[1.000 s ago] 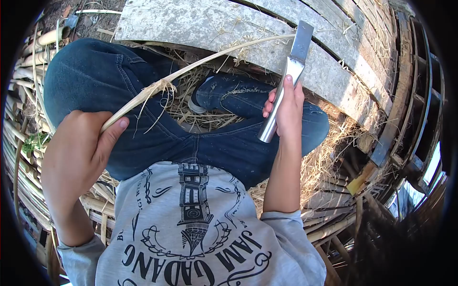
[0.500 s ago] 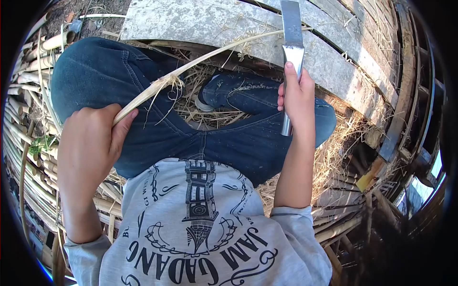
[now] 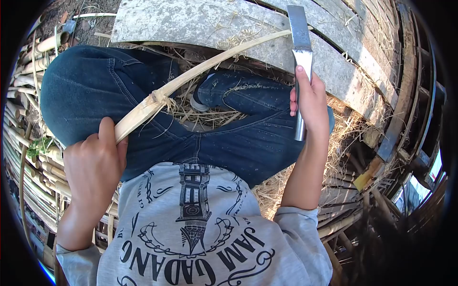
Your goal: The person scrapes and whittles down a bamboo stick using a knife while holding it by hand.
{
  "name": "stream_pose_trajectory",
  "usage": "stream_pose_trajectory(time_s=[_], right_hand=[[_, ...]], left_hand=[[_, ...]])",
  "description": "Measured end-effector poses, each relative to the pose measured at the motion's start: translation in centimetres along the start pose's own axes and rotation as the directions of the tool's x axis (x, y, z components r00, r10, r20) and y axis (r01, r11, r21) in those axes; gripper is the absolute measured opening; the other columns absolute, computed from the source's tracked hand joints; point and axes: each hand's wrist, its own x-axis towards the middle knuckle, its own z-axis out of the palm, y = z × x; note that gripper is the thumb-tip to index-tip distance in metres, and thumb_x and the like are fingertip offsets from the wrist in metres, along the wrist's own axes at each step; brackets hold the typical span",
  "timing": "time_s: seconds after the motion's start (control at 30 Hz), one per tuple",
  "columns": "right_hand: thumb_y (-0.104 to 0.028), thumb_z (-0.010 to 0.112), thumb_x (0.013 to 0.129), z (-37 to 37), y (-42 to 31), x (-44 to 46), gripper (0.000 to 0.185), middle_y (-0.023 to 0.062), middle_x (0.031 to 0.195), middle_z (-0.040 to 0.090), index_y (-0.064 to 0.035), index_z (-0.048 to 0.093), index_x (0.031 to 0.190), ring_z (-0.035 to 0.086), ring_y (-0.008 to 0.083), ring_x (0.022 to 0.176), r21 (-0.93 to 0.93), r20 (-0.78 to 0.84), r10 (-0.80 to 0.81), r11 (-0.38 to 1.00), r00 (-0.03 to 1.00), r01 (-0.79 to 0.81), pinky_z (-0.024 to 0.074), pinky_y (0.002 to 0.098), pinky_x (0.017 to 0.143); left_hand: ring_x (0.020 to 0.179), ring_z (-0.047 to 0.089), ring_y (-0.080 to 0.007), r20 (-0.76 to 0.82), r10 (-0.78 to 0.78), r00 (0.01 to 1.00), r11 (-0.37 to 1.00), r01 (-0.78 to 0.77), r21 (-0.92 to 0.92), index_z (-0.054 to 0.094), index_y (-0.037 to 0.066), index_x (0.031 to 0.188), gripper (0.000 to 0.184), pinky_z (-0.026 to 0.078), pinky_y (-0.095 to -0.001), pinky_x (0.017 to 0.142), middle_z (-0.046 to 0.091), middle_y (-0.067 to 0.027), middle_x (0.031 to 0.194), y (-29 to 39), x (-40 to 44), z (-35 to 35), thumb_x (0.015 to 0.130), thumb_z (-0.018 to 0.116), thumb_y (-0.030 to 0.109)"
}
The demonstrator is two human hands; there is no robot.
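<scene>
My left hand (image 3: 98, 159) is closed around the near end of a split bamboo strip (image 3: 138, 114), just above my left thigh. The strip slants up and away to the right, with a frayed node partway along and thin fibres hanging from it. Its far end reaches the blade of a metal knife (image 3: 299, 28). Whether blade and strip touch there, I cannot tell. My right hand (image 3: 310, 102) grips the knife's tubular metal handle, thumb laid along it, blade pointing away from me.
A worn plank platform (image 3: 162, 21) with curly shavings lies beyond my crossed legs. Bamboo poles (image 3: 36, 164) are laid side by side at the left. Straw-like shavings (image 3: 346, 138) and wooden beams (image 3: 405, 95) are at the right.
The strip has turned in my left hand, so its broad pale face now shows. My left hand has shifted slightly toward me and right. My right hand and the knife have moved a little right and nearer.
</scene>
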Motion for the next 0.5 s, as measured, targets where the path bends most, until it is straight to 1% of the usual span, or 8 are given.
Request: stream_pose_trajectory(time_s=[0.1, 0.13, 0.23, 0.27, 0.37, 0.43, 0.5], right_hand=[[-0.040, 0.053, 0.102, 0.8, -0.7, 0.0, 0.041, 0.0042, 0.059, 0.052, 0.0002, 0.054, 0.094, 0.051, 0.0109, 0.043, -0.017, -0.031, -0.010, 1.000, 0.999, 0.010, 0.0411, 0.0276, 0.037], [-0.039, 0.053, 0.102, 1.5, -0.6, -0.4, 0.040, 0.0043, 0.059, 0.052, 0.0003, 0.054, 0.094, 0.051, 0.0112, 0.042, 0.017, -0.053, 0.012, 1.000, 0.999, -0.011, 0.0417, 0.0277, 0.037], [-0.037, 0.055, 0.102, 2.0, -0.7, -2.0, 0.037, 0.0044, 0.058, 0.052, -0.0002, 0.053, 0.095, 0.051, 0.0112, 0.042, 0.071, -0.003, 0.053, 0.996, 0.999, -0.053, 0.0423, 0.0271, 0.037], [-0.036, 0.056, 0.101, 2.3, -0.1, -2.3, 0.036, 0.0039, 0.058, 0.051, -0.0008, 0.053, 0.095, 0.051, 0.0107, 0.043, 0.090, -0.009, 0.034, 0.995, 0.999, -0.033, 0.0428, 0.0265, 0.038], [-0.036, 0.056, 0.101, 2.1, -0.2, -2.5, 0.036, 0.0036, 0.059, 0.051, -0.0010, 0.053, 0.095, 0.051, 0.0103, 0.043, 0.124, 0.002, 0.043, 0.991, 0.999, -0.043, 0.0433, 0.0263, 0.038], [-0.036, 0.056, 0.101, 1.0, 0.7, -1.5, 0.037, 0.0033, 0.058, 0.051, -0.0013, 0.053, 0.091, 0.051, 0.0100, 0.043, 0.109, 0.048, 0.006, 0.994, 0.999, -0.011, 0.0427, 0.0261, 0.038], [-0.035, 0.056, 0.101, 0.2, 1.5, -0.2, 0.037, 0.0032, 0.057, 0.051, -0.0010, 0.053, 0.090, 0.051, 0.0099, 0.043, 0.085, 0.021, 0.011, 0.996, 1.000, -0.013, 0.0420, 0.0263, 0.038]], left_hand=[[0.046, 0.061, -0.0280, 0.035, -0.009, 0.999, 1.000, 0.008, 0.029, 0.052, 0.007, 0.085, 0.025, 0.047, -0.0398, 0.046, 0.058, -0.0083, 0.055, 0.0, 0.0, -0.1, 0.083, 0.073, 0.021], [0.047, 0.061, -0.0281, 0.054, -0.009, 0.998, 0.999, 0.006, 0.046, 0.053, 0.007, 0.087, 0.025, 0.048, -0.0399, 0.047, 0.059, -0.0086, 0.055, 0.0, 0.1, -0.2, 0.082, 0.073, 0.020], [0.048, 0.062, -0.0292, 0.033, 0.008, 0.999, 0.999, -0.009, 0.033, 0.055, 0.006, 0.091, 0.024, 0.047, -0.0410, 0.047, 0.059, -0.0094, 0.056, -0.2, 0.1, -0.1, 0.081, 0.074, 0.019], [0.048, 0.062, -0.0292, 0.033, 0.019, 0.999, 0.999, -0.020, 0.034, 0.055, 0.006, 0.091, 0.024, 0.047, -0.0410, 0.047, 0.059, -0.0094, 0.056, -0.2, 0.2, -0.2, 0.081, 0.074, 0.019], [0.049, 0.062, -0.0304, 0.056, 0.018, 0.998, 0.998, -0.021, 0.052, 0.056, 0.005, 0.095, 0.025, 0.047, -0.0417, 0.048, 0.060, -0.0101, 0.055, -0.1, 0.2, -0.4, 0.081, 0.073, 0.017], [0.050, 0.062, -0.0309, 0.067, 0.008, 0.998, 0.998, -0.012, 0.059, 0.056, 0.005, 0.094, 0.024, 0.047, -0.0419, 0.048, 0.059, -0.0105, 0.055, -0.1, 0.3, -0.5, 0.082, 0.073, 0.017], [0.050, 0.062, -0.0310, 0.076, 0.010, 0.997, 0.998, -0.015, 0.064, 0.055, 0.005, 0.093, 0.023, 0.047, -0.0420, 0.048, 0.059, -0.0106, 0.055, 0.0, 0.4, -0.6, 0.082, 0.072, 0.016]])
